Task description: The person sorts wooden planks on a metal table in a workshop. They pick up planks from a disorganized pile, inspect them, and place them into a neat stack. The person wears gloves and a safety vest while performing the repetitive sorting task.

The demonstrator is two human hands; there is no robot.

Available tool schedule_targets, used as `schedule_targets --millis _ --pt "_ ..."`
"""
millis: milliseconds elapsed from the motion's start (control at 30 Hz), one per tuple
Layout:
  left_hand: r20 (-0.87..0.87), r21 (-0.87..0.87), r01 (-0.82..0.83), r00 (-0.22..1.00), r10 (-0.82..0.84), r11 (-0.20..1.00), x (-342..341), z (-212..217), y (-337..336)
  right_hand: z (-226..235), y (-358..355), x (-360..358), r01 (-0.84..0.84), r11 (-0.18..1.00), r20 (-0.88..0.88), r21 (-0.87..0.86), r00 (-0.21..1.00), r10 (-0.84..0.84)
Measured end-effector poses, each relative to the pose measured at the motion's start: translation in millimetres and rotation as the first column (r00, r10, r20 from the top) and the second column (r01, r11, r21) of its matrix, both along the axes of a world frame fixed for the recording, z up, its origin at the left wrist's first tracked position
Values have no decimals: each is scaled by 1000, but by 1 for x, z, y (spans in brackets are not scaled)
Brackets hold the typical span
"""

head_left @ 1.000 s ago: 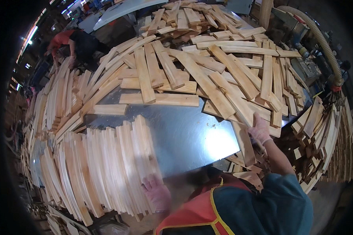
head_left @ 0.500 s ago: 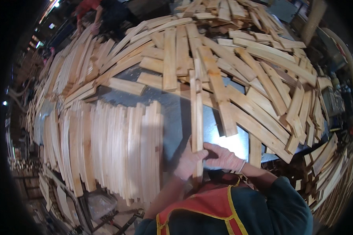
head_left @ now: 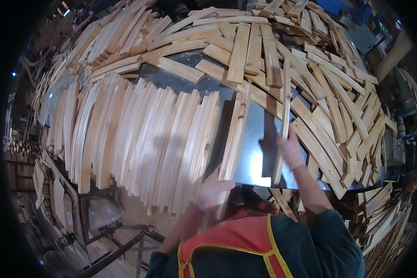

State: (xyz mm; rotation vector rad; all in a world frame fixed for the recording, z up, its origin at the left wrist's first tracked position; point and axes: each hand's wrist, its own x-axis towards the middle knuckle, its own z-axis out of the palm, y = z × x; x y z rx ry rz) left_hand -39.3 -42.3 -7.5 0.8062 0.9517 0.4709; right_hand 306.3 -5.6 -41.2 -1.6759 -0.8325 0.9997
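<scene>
In a pale glove, my left hand [head_left: 213, 189] is closed around the near end of a pair of narrow wooden slats [head_left: 235, 132], which point away from me over the table. My right hand [head_left: 291, 150], also gloved, grips another wooden slat [head_left: 285, 104] by its right side, the slat turned with its narrow edge up. Its fingers are partly hidden behind the wood. Left of my left hand stands a long row of slats [head_left: 157, 139] packed side by side on edge.
A loose heap of slats [head_left: 329, 99] covers the table's right and far side. Bare grey tabletop [head_left: 251, 155] shows between my hands. More bundled slats [head_left: 111, 39] lie at the far left. A metal frame [head_left: 85, 217] stands low left, and stacked boards [head_left: 380, 217] low right.
My right hand has left the slats beside my left hand, moved right, and taken hold of another slat. The left hand keeps its grip. The whole view has shifted.
</scene>
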Motion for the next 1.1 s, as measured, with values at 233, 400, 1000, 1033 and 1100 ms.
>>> schedule_targets --millis 233,400,1000,1033,1100 --pt "-485 164 223 866 -118 961 -5 -7 -3 2 -85 -137 -433 773 15 -463 869 495" --pt "-582 258 270 810 -74 928 -34 -23 -14 25 -50 -177 -505 640 155 -579 703 695" --pt "-929 368 661 288 232 654 23 10 -45 -32 -67 -126 -522 774 -342 -358 845 411" --pt "-957 291 687 197 215 666 25 -12 -52 -44 -69 -123 -543 783 -406 -302 817 410" --pt "-958 284 646 164 234 709 26 -44 -65 -20 -67 -132 -462 835 -491 -298 824 281"
